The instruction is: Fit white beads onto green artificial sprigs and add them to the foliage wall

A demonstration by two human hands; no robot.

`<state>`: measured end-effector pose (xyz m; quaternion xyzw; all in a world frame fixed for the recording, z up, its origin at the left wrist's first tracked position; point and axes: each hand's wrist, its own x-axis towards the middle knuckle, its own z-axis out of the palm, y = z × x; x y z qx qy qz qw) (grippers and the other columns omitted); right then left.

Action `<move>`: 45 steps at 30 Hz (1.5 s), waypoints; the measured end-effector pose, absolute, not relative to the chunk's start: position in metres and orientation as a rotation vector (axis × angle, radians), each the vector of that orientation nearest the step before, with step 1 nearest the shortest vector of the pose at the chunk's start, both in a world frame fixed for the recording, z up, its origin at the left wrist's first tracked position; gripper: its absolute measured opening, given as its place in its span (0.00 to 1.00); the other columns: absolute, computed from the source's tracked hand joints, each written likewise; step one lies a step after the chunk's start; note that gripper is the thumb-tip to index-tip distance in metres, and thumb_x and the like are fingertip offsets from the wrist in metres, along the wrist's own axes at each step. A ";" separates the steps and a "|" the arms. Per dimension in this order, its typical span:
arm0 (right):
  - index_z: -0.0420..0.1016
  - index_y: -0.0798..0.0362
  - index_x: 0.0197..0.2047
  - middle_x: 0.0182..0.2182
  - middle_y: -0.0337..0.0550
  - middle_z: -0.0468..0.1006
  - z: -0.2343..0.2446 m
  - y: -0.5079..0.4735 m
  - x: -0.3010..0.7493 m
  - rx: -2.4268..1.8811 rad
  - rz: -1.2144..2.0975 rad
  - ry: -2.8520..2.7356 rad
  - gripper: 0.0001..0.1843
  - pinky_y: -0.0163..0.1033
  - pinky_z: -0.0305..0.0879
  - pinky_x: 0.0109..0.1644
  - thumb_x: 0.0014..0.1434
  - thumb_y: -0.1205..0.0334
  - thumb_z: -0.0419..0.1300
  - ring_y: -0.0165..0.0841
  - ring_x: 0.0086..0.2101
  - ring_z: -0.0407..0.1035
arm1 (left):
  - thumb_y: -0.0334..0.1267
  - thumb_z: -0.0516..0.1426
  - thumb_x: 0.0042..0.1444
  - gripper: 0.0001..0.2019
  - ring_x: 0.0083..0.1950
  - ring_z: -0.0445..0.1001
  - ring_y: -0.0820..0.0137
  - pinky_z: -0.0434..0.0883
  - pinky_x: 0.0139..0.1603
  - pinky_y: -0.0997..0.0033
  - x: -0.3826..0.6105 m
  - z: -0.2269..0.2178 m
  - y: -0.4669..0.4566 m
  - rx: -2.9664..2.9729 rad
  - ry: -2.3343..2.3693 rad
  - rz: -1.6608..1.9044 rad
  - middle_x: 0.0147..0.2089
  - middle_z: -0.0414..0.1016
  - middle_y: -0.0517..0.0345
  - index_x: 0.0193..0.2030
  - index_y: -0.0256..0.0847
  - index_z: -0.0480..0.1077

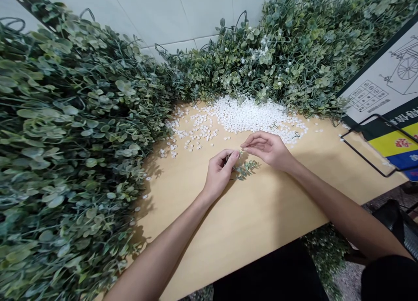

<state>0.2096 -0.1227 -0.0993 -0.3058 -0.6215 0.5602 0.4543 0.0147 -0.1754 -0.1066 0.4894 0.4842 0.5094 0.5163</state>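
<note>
My left hand point(220, 170) is closed around an artificial leaf sprig point(247, 168), its thumb pressed near the stem. The sprig's small green leaves stick out to the right, just over the table. My right hand point(269, 151) comes in from the right, thumb and fingertips brought together close to the left thumb. Whatever lies between those fingertips is too small to make out. Behind both hands a heap of small white plastic pieces point(244, 114) is spread over the wooden table point(209, 235).
Artificial foliage is piled high along the left point(81, 140) and more foliage point(294, 53) lies along the tiled wall point(202, 9). A printed box point(385, 88) and a black wire frame point(369, 162) stand at the right. The table's front edge runs close to my lap.
</note>
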 end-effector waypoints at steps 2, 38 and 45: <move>0.76 0.49 0.44 0.43 0.44 0.86 -0.097 -0.124 0.208 -0.769 1.435 -1.457 0.19 0.48 0.77 0.59 0.53 0.55 0.77 0.37 0.45 0.82 | 0.54 0.65 0.60 0.18 0.29 0.64 0.72 0.64 0.30 0.73 0.015 -0.106 -0.176 1.172 1.165 1.222 0.27 0.67 0.60 0.33 0.39 0.76; 0.78 0.51 0.41 0.36 0.42 0.88 -0.088 -0.128 0.208 -0.818 1.540 -1.385 0.22 0.42 0.80 0.50 0.45 0.59 0.81 0.35 0.39 0.83 | 0.54 0.63 0.62 0.19 0.28 0.62 0.73 0.61 0.30 0.72 0.017 -0.101 -0.177 1.307 1.238 1.203 0.26 0.66 0.62 0.34 0.38 0.75; 0.80 0.51 0.39 0.36 0.43 0.88 -0.090 -0.129 0.207 -0.877 1.510 -1.393 0.21 0.44 0.82 0.48 0.45 0.57 0.81 0.37 0.37 0.83 | 0.51 0.62 0.64 0.16 0.30 0.61 0.74 0.61 0.32 0.72 0.017 -0.099 -0.178 1.397 1.222 1.198 0.28 0.67 0.62 0.36 0.38 0.76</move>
